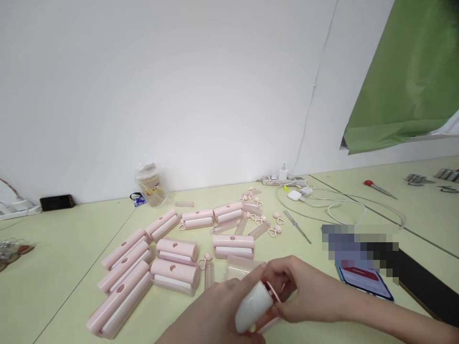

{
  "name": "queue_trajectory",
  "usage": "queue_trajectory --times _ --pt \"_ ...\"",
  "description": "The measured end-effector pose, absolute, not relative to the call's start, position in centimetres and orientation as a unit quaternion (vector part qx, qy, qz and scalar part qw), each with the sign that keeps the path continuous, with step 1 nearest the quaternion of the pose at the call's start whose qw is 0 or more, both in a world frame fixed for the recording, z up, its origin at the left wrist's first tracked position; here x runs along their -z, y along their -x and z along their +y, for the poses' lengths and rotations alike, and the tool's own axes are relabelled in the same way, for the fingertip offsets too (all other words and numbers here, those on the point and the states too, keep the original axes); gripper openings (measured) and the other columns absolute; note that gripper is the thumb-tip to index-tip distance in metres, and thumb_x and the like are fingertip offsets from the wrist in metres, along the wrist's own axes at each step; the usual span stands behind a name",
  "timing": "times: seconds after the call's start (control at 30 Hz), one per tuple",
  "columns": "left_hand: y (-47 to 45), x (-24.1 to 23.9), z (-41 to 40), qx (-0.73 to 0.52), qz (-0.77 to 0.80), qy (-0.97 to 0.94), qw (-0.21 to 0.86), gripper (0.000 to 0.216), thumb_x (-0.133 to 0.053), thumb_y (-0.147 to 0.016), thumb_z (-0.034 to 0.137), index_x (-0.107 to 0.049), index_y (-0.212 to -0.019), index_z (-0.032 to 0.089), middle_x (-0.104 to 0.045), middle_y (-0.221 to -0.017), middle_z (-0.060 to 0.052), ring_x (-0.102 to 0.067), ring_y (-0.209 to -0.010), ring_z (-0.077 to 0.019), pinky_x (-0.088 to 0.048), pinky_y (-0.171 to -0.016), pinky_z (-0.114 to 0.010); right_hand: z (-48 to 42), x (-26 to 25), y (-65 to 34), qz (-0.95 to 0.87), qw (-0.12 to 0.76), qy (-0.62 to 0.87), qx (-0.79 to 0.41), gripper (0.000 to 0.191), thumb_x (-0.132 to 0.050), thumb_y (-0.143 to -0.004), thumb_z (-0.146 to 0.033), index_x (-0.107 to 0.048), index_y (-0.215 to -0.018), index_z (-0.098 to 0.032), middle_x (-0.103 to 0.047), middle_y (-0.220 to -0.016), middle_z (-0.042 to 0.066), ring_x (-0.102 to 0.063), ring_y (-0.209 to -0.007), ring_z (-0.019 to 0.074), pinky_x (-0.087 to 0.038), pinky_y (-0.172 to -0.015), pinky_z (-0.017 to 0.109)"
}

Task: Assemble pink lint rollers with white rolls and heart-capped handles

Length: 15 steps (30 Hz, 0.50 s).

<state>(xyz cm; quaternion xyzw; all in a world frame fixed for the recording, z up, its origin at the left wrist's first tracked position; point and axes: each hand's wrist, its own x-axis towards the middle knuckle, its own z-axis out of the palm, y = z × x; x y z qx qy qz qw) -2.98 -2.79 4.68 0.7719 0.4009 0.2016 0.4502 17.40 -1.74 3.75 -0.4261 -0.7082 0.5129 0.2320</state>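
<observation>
My left hand (215, 310) is closed around a glossy white roller (254, 306) near the front edge of the view. With its thumb and fingers, my right hand (304, 289) pinches a thin pale pink end piece (273, 291) at the roller's upper end. A small dark red part shows between end piece and roller. Just behind my hands lies a clear pinkish cover (244, 267), partly hidden by them. Several pink cylindrical cases with white strips and a dark pink mark, such as this pink case (175, 276), lie to the left and beyond.
Pink heart-shaped clips (275, 231) and clear tubes lie behind the cases. A thin metal tool (297, 227), white cables (346, 205) and a phone (366, 282) are to the right. A bagged cup (152, 186) and a power strip (283, 180) stand by the wall.
</observation>
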Motion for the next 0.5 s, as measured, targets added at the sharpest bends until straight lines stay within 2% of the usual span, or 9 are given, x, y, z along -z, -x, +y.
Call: queue_trajectory --times 0.13,0.27,0.4,0.5 --pt "2.8 -4.6 -2.6 -0.192 0.418 -0.787 0.412 0.071 -0.062 -0.064 0.012 -0.042 -0.124 0.045 -0.065 -0.101 0.004 -0.059 -0.088 -0.0246 -0.042 -0.065 -0.025 -0.6 -4.1 -17.9 -0.655 0.217 0.403 -0.601 0.028 -0.073 -0.060 -0.024 -0.059 -0.084 -0.019 -0.066 -0.069 -0.003 -0.064 -0.066 0.0152 -0.048 -0.058 0.024" --pt "2.6 -4.2 -2.2 -0.224 0.432 -0.789 0.376 0.071 -0.061 -0.064 0.015 -0.041 -0.125 0.043 -0.066 -0.096 0.003 -0.060 -0.081 -0.0246 -0.043 -0.062 -0.025 0.0 -4.6 -17.7 -0.675 0.249 0.412 -0.559 0.030 -0.076 -0.059 -0.029 -0.060 -0.082 -0.018 -0.064 -0.068 -0.003 -0.061 -0.068 0.0147 -0.047 -0.064 0.026" --pt "2.2 -4.1 -1.9 -0.243 0.432 -0.782 0.377 0.071 -0.059 -0.063 0.014 -0.040 -0.127 0.039 -0.066 -0.095 0.002 -0.061 -0.075 -0.0224 -0.045 -0.065 -0.027 0.8 -4.5 -17.5 -0.691 0.267 0.396 -0.543 0.029 -0.076 -0.061 -0.035 -0.061 -0.078 -0.017 -0.061 -0.066 -0.002 -0.056 -0.066 0.0141 -0.045 -0.061 0.025" --pt "1.9 -3.8 -1.4 -0.283 0.471 -0.737 0.395 0.074 -0.060 -0.062 0.017 -0.036 -0.131 0.031 -0.064 -0.102 -0.002 -0.061 -0.080 -0.0226 -0.047 -0.070 -0.029 1.5 -3.9 -17.2 -0.681 0.316 0.354 -0.558 0.042 -0.073 -0.062 -0.044 -0.061 -0.091 -0.017 -0.062 -0.079 0.002 -0.057 -0.073 0.0172 -0.046 -0.067 0.028"
